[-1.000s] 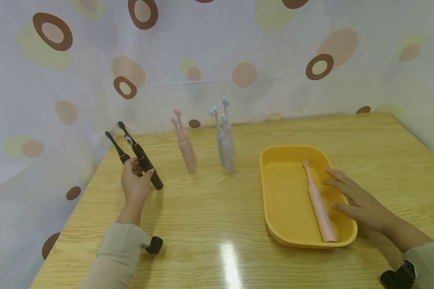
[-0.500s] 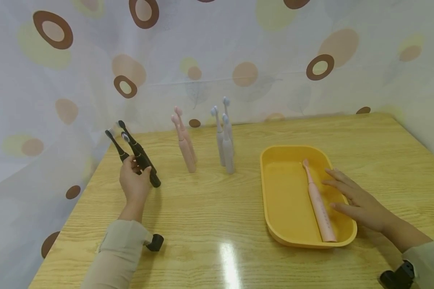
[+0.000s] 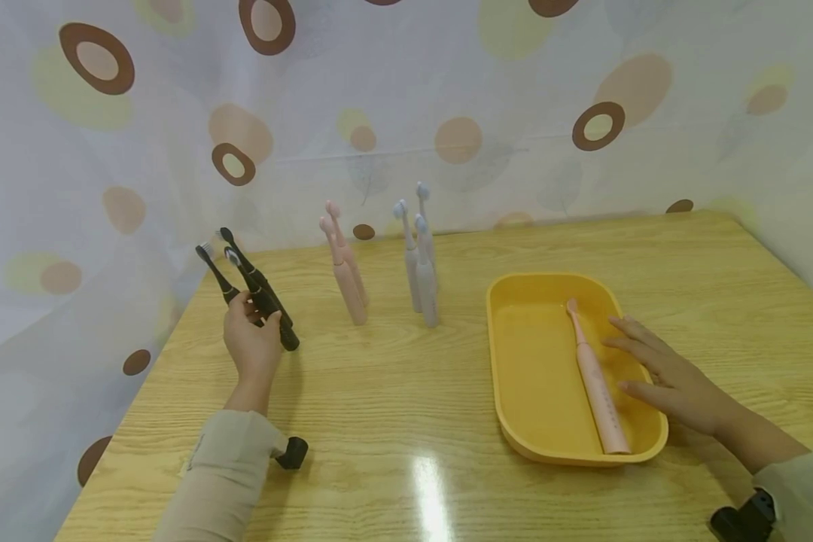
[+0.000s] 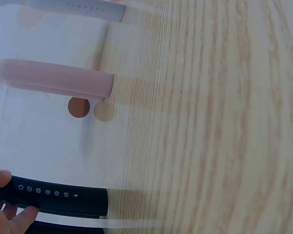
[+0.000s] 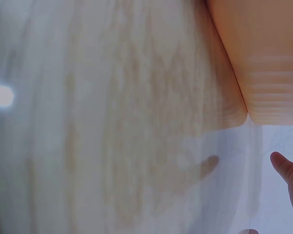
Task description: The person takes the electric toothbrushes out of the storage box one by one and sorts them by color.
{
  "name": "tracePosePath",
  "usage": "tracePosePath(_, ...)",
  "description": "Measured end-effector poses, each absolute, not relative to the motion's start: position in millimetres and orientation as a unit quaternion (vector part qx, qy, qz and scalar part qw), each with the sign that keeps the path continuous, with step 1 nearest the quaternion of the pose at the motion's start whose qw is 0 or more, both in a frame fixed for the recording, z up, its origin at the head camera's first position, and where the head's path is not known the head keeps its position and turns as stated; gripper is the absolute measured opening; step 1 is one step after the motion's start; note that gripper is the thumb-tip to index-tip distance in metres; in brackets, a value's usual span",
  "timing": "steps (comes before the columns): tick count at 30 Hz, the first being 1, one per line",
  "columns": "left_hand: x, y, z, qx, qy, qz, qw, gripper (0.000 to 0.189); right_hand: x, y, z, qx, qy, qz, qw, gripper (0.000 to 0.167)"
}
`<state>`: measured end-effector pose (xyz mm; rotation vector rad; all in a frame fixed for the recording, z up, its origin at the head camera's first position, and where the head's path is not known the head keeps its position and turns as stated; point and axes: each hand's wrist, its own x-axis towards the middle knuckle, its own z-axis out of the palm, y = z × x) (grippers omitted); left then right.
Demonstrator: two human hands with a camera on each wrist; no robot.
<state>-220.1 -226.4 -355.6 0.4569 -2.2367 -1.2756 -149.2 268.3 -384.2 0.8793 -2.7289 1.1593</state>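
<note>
My left hand [image 3: 252, 339] pinches a black electric toothbrush [image 4: 58, 196] by its handle, thumb on one side and fingers on the other. The brush stands upright, its lower end at the table, with a column of small icons facing the left wrist camera. Two more black electric toothbrushes [image 3: 211, 267] stand close around it, partly hidden by the hand. Over the right rim of a yellow tray [image 3: 500, 376], my right hand [image 3: 671, 376] has its fingers extended and spread, holding nothing. A pink electric toothbrush [image 3: 599, 395] lies inside that tray, beside those fingers.
Two pink electric toothbrushes [image 3: 349, 290] stand upright right of the black ones. Farther right is a group of pale blue-grey electric toothbrushes [image 3: 425, 290], also upright. A patterned curtain [image 3: 379, 98] hangs behind the wooden table [image 3: 379, 421].
My left hand has shifted the front black toothbrush slightly left and back, closer to the other black ones; in the last half second it barely moves. My right hand has stayed still.
</note>
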Motion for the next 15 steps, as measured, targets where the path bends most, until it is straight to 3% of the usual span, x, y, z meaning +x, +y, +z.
tracePosePath(15, -219.3, -225.7, -353.1, 0.178, -0.829, -0.466, 0.254, 0.046, -149.7, 270.1, -385.8, 0.291, -0.882, 0.369, 0.032, 0.046)
